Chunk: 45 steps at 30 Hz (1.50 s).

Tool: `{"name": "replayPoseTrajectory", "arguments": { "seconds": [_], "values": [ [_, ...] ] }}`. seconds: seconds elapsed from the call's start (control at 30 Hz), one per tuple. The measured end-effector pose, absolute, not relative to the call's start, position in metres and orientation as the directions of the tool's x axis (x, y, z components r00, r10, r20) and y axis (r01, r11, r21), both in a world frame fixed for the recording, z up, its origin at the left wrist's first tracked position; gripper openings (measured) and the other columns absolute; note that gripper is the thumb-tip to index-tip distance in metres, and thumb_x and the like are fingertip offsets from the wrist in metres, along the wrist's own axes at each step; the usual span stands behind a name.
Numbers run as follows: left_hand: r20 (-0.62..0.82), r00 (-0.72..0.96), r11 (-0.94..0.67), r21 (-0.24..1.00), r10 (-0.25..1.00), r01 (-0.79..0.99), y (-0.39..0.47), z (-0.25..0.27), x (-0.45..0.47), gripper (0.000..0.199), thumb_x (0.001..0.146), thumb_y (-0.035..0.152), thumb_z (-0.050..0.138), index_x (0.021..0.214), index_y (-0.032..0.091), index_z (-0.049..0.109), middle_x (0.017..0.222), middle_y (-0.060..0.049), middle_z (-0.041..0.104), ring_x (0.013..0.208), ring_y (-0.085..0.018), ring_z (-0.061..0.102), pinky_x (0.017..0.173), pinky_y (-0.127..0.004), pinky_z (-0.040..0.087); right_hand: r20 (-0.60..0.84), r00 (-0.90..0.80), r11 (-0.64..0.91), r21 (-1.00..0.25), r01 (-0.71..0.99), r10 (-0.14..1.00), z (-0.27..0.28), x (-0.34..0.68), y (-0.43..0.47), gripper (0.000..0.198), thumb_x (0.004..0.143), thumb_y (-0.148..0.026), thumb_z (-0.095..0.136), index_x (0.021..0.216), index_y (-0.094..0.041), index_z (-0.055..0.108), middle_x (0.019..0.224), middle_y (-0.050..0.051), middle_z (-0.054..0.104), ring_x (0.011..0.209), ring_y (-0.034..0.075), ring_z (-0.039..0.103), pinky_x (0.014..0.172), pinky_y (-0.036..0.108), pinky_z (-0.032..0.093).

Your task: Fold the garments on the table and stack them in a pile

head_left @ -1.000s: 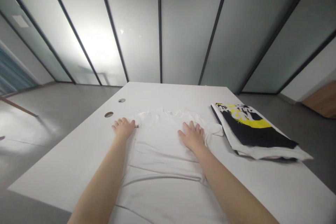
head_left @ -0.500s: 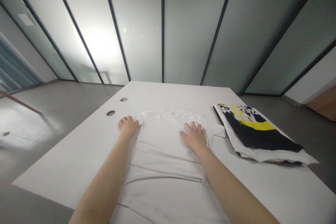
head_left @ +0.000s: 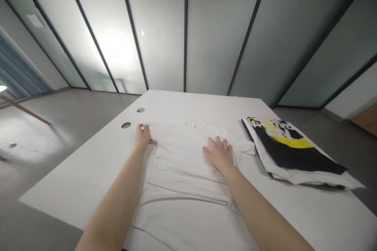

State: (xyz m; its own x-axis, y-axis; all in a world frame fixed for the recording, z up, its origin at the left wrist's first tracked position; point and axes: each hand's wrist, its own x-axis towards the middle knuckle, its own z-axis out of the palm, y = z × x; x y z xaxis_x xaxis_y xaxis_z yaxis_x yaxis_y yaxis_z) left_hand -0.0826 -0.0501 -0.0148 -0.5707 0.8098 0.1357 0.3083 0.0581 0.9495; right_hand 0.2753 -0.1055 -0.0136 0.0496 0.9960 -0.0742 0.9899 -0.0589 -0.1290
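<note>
A white T-shirt (head_left: pixel 182 160) lies spread on the white table, its collar at the far side and its lower part running toward me. Several creases cross its body. My left hand (head_left: pixel 143 136) pinches the end of the left sleeve, fingers closed on the cloth. My right hand (head_left: pixel 219 153) rests on the right part of the chest, palm down with fingers spread. Beyond that hand, the right sleeve is bunched and wrinkled.
A stack of folded shirts (head_left: pixel 294 149), the top one black, white and yellow, lies at the table's right edge. Two round holes pierce the white table (head_left: pixel 88 172) on the left. Frosted glass panels (head_left: pixel 206 31) stand behind.
My left hand has closed on the left sleeve and drawn it out straight to the left. My right hand stays on the shirt. The view has shifted slightly.
</note>
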Motion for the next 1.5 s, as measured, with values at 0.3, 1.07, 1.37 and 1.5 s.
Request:
{"name": "replayPoseTrajectory", "arguments": {
  "seconds": [0.3,1.07,1.37,1.5],
  "values": [
    [0.063,-0.573,0.297,0.805,0.817,0.513,-0.054,-0.003,-0.092,0.048,0.090,0.047,0.063,0.129,0.019,0.057,0.095,-0.009,0.072,0.082,-0.028,0.072,0.072,-0.038,0.058,-0.065,0.040,-0.048,-0.131,0.990,0.997,-0.013,0.275,-0.106,0.067,0.106,-0.057,0.040,0.165,-0.027,0.039,0.175,0.017,0.026,0.158,0.046,0.023,0.123,0.063,0.017],
    [-0.013,-0.542,0.179,0.950,0.840,0.255,-0.058,0.005,-0.077,0.032,0.081,0.037,0.060,0.098,0.016,0.077,0.083,-0.009,0.069,0.076,-0.027,0.069,0.060,-0.041,0.063,-0.065,0.022,-0.031,-0.131,0.991,0.998,-0.011,0.271,-0.106,0.065,0.106,-0.054,0.041,0.166,-0.026,0.039,0.175,0.016,0.026,0.158,0.047,0.023,0.123,0.063,0.016],
    [0.422,-0.347,0.273,0.226,0.837,0.935,-0.068,0.002,-0.064,0.032,0.085,0.022,0.060,0.114,0.018,0.073,0.141,-0.022,0.063,0.138,-0.041,0.051,0.110,-0.057,0.043,-0.070,0.024,-0.034,-0.143,0.989,0.997,-0.012,0.269,-0.106,0.066,0.106,-0.055,0.041,0.166,-0.028,0.037,0.176,0.015,0.024,0.159,0.046,0.021,0.123,0.064,0.015],
    [0.336,0.019,-0.093,0.204,0.942,0.974,-0.065,0.000,-0.048,0.042,0.092,0.022,0.053,0.130,0.020,0.068,0.149,-0.014,0.061,0.141,-0.031,0.052,0.117,-0.043,0.040,-0.091,0.022,-0.037,-0.165,0.986,0.996,-0.010,0.264,-0.109,0.070,0.103,-0.058,0.044,0.165,-0.026,0.037,0.176,0.018,0.021,0.158,0.048,0.019,0.121,0.067,0.014]
  ]
}}
